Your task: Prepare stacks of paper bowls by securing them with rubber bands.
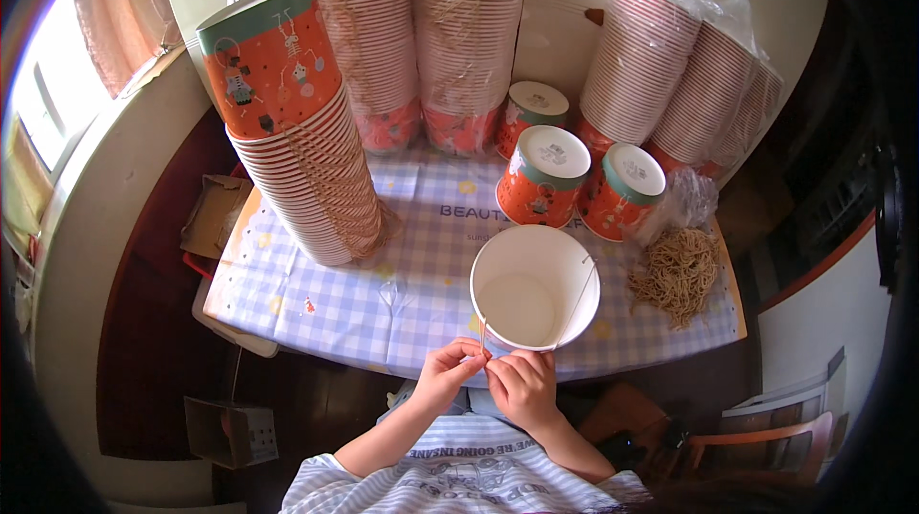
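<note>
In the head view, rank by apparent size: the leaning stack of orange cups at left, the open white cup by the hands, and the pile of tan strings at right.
1. Leaning stack of orange cups, clearly largest.
2. Open white cup.
3. Pile of tan strings, somewhat smaller than the cup; the cup lies nearer the camera, so this order is less sure.

From my feed: tall leaning stack of orange paper buckets (306, 160) at 10 o'clock, plastic-wrapped bucket stacks (670, 64) at 1, three upside-down orange buckets (546, 174) dead centre, tan string pile (678, 273) at 3, blue checked tablecloth (316, 289).
</note>
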The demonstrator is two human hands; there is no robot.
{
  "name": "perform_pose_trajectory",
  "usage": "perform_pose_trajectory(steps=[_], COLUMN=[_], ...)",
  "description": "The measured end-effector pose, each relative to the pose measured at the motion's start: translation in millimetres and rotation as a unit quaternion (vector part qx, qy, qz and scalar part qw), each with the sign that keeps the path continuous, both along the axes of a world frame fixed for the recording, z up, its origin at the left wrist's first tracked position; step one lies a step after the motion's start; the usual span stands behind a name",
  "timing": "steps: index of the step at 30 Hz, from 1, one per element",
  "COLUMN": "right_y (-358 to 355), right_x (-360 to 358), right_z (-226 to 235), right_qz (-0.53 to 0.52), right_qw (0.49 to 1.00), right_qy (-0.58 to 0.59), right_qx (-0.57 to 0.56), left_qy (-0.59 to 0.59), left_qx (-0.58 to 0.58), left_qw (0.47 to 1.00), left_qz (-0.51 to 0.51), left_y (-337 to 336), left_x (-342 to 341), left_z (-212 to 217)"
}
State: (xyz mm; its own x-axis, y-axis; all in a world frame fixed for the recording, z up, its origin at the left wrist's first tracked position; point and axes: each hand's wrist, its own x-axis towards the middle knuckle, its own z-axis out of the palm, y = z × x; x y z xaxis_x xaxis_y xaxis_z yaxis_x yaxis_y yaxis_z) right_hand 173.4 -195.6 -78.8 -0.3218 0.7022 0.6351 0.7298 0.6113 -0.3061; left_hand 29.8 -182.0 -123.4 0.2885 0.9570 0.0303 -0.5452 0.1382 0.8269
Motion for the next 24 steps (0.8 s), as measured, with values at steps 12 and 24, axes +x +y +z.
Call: perform_pose_trajectory(steps=[12, 24], right_y=[6, 10], right_x=[21, 34], right_z=[5, 9], right_qz=[0.097, 0.165], right_qw=[0.995, 0.984], right_qy=[-0.029, -0.027], right_qx=[-0.022, -0.059], left_qy=[-0.042, 0.042], left_qx=[-0.145, -0.012], left_qw=[0.989, 0.999], left_qz=[0.0, 0.026], left_y=[20, 34], left_x=[-6, -6], left_z=[22, 29])
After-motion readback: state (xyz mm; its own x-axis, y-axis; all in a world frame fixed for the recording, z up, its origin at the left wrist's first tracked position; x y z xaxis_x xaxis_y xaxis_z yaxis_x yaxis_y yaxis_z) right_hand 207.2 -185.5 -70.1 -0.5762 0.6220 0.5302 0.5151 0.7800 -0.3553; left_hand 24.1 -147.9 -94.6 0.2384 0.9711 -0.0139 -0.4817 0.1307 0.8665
